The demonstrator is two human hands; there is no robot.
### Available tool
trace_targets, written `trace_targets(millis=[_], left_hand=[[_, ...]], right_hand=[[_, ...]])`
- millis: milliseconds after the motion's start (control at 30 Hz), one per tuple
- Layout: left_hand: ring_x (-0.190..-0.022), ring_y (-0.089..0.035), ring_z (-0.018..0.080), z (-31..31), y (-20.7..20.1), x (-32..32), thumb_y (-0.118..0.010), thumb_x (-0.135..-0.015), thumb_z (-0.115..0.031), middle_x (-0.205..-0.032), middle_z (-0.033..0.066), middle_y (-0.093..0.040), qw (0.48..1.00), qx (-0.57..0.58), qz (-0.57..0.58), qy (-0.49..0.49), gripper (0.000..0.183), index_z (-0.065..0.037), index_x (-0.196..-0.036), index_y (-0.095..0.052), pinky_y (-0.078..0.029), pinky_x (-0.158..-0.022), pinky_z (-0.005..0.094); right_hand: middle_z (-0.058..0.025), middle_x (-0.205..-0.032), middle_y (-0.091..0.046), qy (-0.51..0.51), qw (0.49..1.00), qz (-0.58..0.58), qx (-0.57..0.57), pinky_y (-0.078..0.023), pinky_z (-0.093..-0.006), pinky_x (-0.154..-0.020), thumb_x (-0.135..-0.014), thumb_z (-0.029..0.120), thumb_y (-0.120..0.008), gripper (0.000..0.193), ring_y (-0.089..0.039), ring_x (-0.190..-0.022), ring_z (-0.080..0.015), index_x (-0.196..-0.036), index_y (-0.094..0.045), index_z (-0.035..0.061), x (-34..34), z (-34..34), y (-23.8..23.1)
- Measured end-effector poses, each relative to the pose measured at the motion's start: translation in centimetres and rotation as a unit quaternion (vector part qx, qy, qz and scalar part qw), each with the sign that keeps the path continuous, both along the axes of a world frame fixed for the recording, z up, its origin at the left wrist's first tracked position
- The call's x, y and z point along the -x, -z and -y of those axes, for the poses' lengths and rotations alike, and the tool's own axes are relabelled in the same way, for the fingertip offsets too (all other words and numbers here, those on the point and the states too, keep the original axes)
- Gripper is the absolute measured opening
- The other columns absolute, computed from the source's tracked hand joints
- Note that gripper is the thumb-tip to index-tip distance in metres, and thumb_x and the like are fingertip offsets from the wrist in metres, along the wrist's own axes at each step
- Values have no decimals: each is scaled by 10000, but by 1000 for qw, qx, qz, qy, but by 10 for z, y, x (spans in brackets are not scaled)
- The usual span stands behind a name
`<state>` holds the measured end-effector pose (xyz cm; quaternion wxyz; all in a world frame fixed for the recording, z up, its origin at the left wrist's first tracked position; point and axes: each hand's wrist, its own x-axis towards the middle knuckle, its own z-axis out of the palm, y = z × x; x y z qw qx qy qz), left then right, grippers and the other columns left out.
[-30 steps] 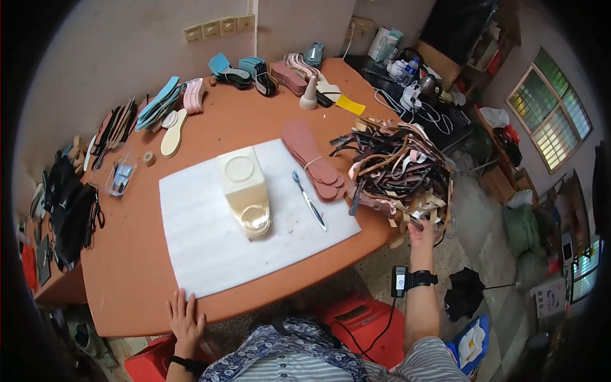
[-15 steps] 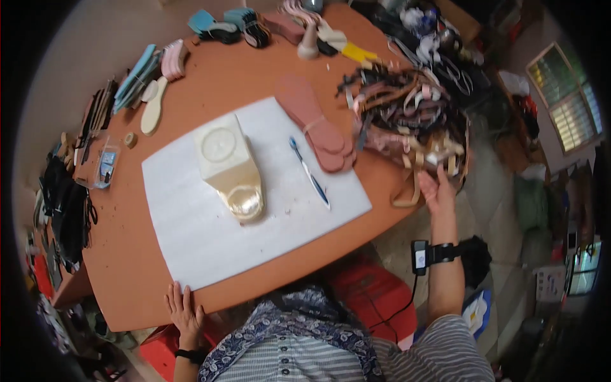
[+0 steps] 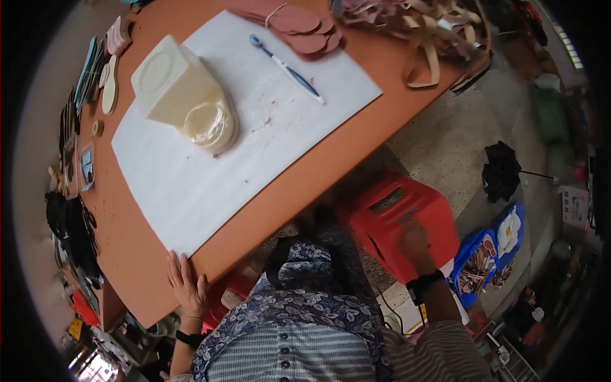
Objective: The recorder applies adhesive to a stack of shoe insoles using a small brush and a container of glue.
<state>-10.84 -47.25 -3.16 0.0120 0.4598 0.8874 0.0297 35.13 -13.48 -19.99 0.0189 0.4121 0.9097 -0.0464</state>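
My left hand [image 3: 186, 284] lies flat on the front edge of the orange-brown table, open, fingertips touching a corner of the white sheet [image 3: 172, 223]. My right hand [image 3: 415, 240] is down over the red plastic stool [image 3: 382, 219] beside the table. Motion smears its fingers, and I cannot see whether it touches the seat. On the sheet stands a cream plastic container [image 3: 172, 86] with a shiny, rounded end. A blue and white toothbrush [image 3: 286, 69] lies to its right. Beyond that, a banded stack of reddish-brown sole pieces [image 3: 296, 28] overlaps the sheet.
A heap of straps [image 3: 414, 28] covers the table's far right, one tan loop hanging near the edge. Light sole shapes [image 3: 109, 86], a tape roll [image 3: 97, 128] and black material [image 3: 67, 226] line the left side. On the floor are a black umbrella [image 3: 501, 170] and a blue tray [image 3: 474, 270].
My right hand has dropped from beside the strap heap to the red stool. The view has swung down and to the right. My left hand stays on the table's edge.
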Motion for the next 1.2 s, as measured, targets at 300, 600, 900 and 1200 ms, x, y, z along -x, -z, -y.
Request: trace_targets(millis=[300, 600, 900, 1200], left_hand=[[-1344, -280, 415, 21, 0, 27, -359, -939, -499, -1461, 261, -268, 995, 48, -17, 82, 637, -70, -1410, -361, -174, -1085, 537], [-1351, -269, 428, 22, 1, 29, -381, -927, -500, -1458, 268, -269, 996, 22, -1, 86, 637, -77, -1403, -364, -160, -1090, 548], [-1361, -252, 429, 15, -4, 29, -414, -918, -466, -1463, 263, -264, 993, 45, -14, 106, 625, -72, -1400, -362, -157, -1099, 545], [-1370, -239, 418, 15, -2, 27, -415, -920, -451, -1477, 249, -251, 994, 30, -10, 108, 623, -77, -1415, -354, -148, -1109, 537]], right_hand=[[-122, -1073, -648, 20, 947, 266, 179, -372, -460, -933, -840, 466, -560, 503, -571, -1076, -272, -1098, -630, 41, 32, -29, 74], [-146, -961, -675, 31, 936, 281, 212, -376, -459, -959, -788, 438, -573, 411, -630, -963, -293, -910, -702, 68, 58, -20, 102], [-137, -908, -694, -28, 920, 268, 284, -358, -465, -876, -727, 236, -587, 244, -657, -902, -287, -872, -716, 89, 125, 42, 102], [-177, -968, -678, -44, 935, 161, 313, -319, -575, -1005, -749, 93, -545, 204, -623, -1016, -330, -857, -714, 60, 177, 83, 100]])
